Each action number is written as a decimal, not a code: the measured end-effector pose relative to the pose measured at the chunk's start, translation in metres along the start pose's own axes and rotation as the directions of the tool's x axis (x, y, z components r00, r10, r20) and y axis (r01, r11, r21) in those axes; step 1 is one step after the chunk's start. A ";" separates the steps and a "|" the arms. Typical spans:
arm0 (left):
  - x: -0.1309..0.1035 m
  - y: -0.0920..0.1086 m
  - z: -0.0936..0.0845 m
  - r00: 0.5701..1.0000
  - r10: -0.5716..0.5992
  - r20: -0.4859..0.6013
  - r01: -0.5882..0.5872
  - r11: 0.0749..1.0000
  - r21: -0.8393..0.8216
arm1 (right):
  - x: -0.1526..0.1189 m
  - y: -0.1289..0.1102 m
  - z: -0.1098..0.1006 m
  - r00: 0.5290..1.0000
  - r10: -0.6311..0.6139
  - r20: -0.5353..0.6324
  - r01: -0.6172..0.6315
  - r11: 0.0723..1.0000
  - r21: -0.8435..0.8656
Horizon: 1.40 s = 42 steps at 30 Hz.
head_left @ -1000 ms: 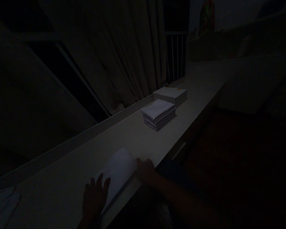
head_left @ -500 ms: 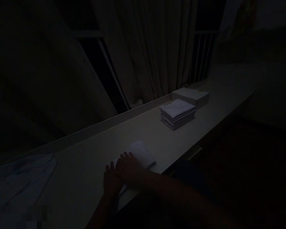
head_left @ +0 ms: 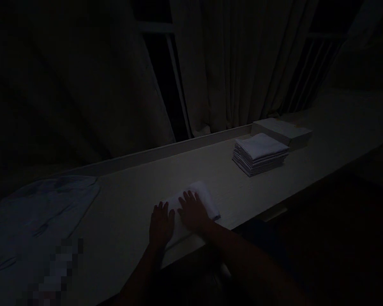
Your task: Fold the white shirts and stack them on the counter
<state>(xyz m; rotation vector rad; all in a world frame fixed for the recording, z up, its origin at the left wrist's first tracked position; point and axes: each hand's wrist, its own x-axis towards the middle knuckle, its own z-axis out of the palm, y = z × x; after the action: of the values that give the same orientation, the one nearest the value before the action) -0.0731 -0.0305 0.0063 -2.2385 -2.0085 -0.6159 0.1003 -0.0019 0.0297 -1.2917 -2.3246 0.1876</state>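
A folded white cloth (head_left: 207, 199) lies near the front edge of the pale tabletop (head_left: 140, 182). My left hand (head_left: 161, 223) rests flat on the cloth's left end, fingers stretched out. On its middle lies my right hand (head_left: 193, 211), palm down with the fingers apart. Both hands cover part of the cloth. Farther to the right stands a neat stack of folded white cloths (head_left: 260, 154), apart from my hands.
Behind the stack sits a pale box (head_left: 282, 131). A drawstring bag or cloth (head_left: 47, 208) is spread at the left. Long curtains (head_left: 230, 72) hang behind the table's raised back edge (head_left: 166, 149). The room is very dark.
My hands, close together before, are now farther apart, the right one having slid rightward along the cloth. The camera view has shifted, so the scene sits differently in the frame.
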 end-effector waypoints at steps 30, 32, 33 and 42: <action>-0.079 0.055 -0.038 0.971 -0.201 -0.127 0.215 0.971 0.107 | 0.003 -0.004 0.007 0.978 -0.025 0.206 0.084 0.955 -0.286; -0.059 0.068 -0.038 0.983 -0.112 -0.147 0.126 0.988 0.092 | 0.005 0.001 0.010 0.971 -0.033 0.237 0.110 0.942 -0.318; -0.047 0.075 -0.037 0.987 -0.070 -0.142 0.083 0.993 0.082 | 0.005 0.004 0.012 0.964 -0.037 0.264 0.128 0.932 -0.338; -0.024 0.061 -0.026 0.979 -0.186 -0.087 0.190 0.981 0.040 | 0.007 -0.001 0.008 0.963 -0.023 0.268 0.117 0.934 -0.337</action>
<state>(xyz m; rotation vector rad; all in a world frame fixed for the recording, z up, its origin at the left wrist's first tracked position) -0.0218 -0.0702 0.0347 -1.9764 -2.1853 -0.6577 0.0929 0.0049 0.0255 -1.4160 -2.7187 -0.0940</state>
